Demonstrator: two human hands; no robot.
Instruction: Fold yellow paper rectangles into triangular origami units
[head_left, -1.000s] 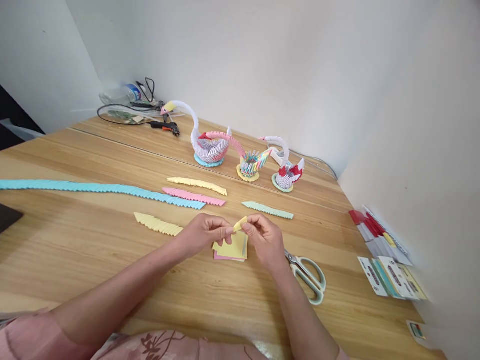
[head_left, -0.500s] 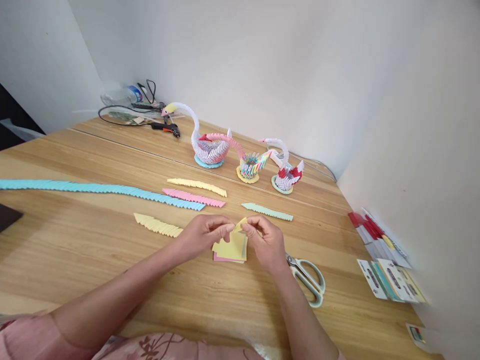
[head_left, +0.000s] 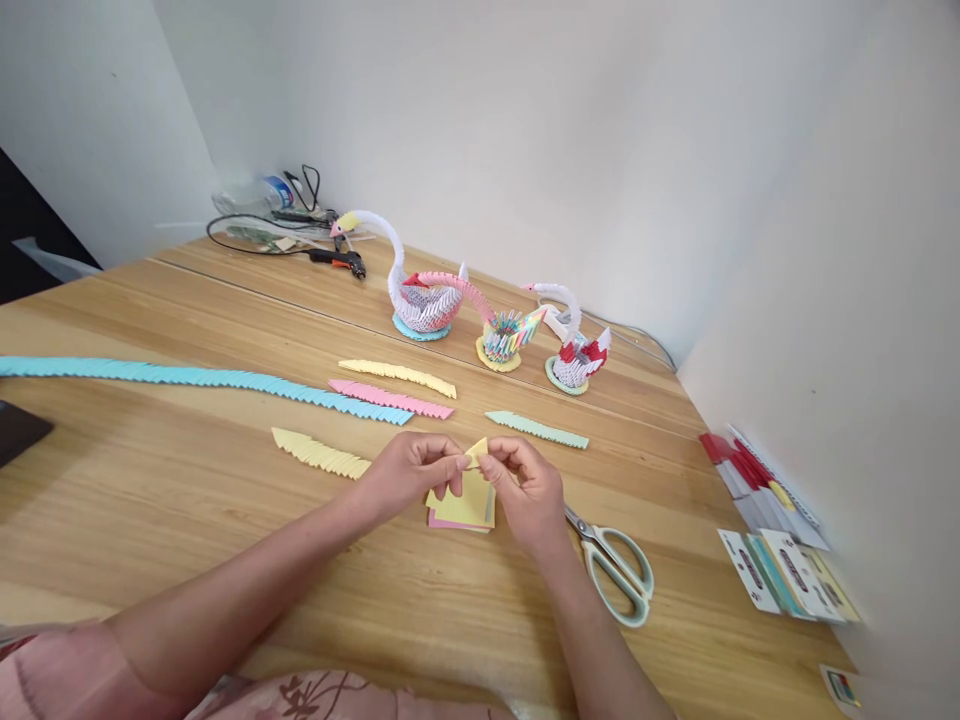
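My left hand (head_left: 409, 470) and my right hand (head_left: 526, 485) pinch a small folded yellow paper piece (head_left: 475, 452) between their fingertips, just above the wooden table (head_left: 187, 500). Under the hands lies a small stack of yellow and pink paper squares (head_left: 463, 507). A short chain of folded yellow pieces (head_left: 319, 452) lies to the left of my left hand. Scissors with pale green handles (head_left: 613, 562) lie to the right of my right hand.
Further back lie a long blue paper chain (head_left: 202, 376) and pink (head_left: 390, 398), yellow (head_left: 397, 374) and green (head_left: 536, 428) chains. Three paper models (head_left: 499, 325) stand near the wall. Cables and a glue gun (head_left: 337, 260) sit far left; paper packs (head_left: 780, 570) lie at right.
The hands stay together on the yellow piece, with small finger movements folding it. The camera view has shifted slightly.
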